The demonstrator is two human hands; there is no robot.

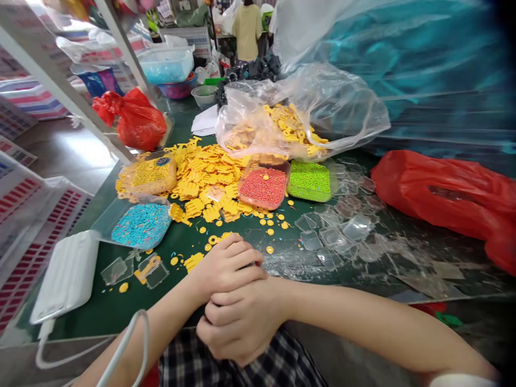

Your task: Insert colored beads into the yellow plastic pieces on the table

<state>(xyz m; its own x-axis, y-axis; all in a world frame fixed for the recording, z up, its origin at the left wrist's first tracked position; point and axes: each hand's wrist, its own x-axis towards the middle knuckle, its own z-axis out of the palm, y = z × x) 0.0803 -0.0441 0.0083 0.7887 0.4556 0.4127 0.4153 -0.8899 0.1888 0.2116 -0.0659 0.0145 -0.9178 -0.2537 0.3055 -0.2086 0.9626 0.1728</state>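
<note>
I log the left grip (226, 263) folded over the right grip (237, 322), together, any held item unconfirmed; loose yellow plastic pieces (205, 180) lie just ahead on the green bench (100, 306), clear plastic squares (330, 231) ahead-right.

Probably a small workshop, green workbench (250, 239), heaped yellow plastic parts (205, 183), trays of beads (141, 226)

Bead trays (263, 187) before plastic bag (342, 102), clear pieces (357, 227) right (probably acrylic)
</note>
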